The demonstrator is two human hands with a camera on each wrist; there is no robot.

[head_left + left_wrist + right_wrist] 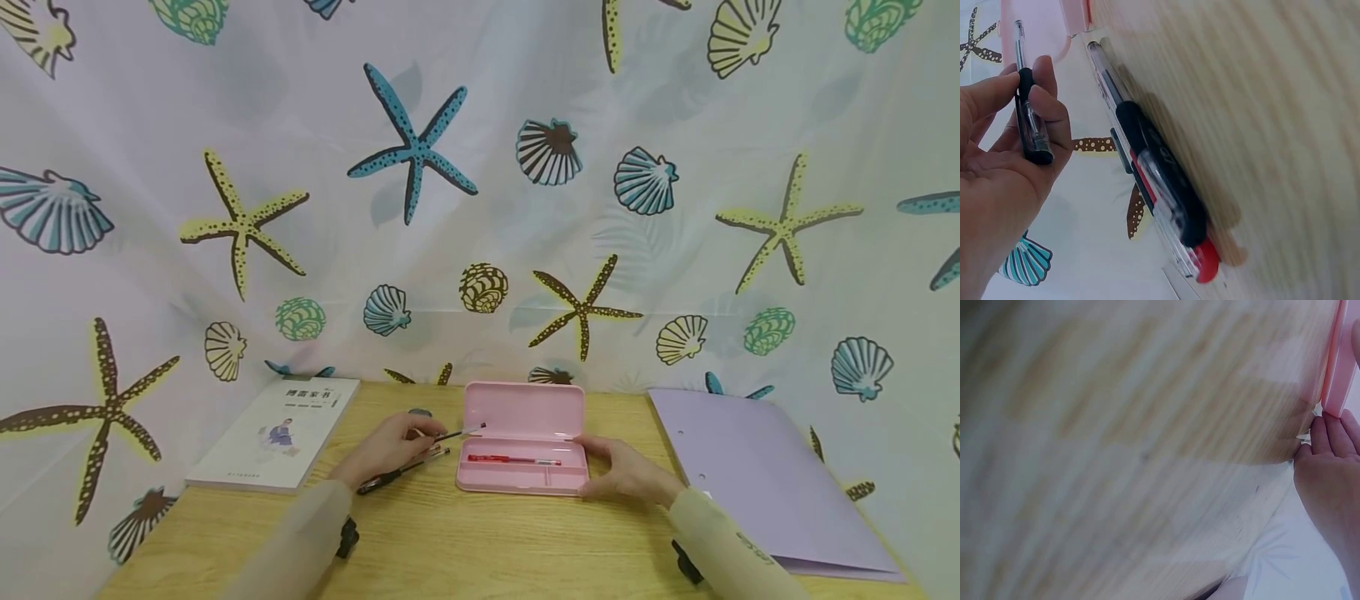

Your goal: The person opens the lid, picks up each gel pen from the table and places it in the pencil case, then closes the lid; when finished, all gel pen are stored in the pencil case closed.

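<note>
A pink pencil case (525,410) lies open in the middle of the table, its lid raised toward the back. One red pen (513,459) rests in its far compartment. Between thumb and fingers my left hand (392,447) pinches a black gel pen (1036,128), whose clear end points at the case's left side. Below that hand, several more pens (1161,172) lie together on the table, black and red ones among them. My right hand (628,472) holds the case by its right end, thumb at the near corner and fingers at the far one.
To the left lies a white book (262,442) with a small picture on its cover. A purple folder (765,475) is on the right. Behind my left hand a small dark object (420,412) shows partly. A patterned curtain (480,225) hangs behind the table.
</note>
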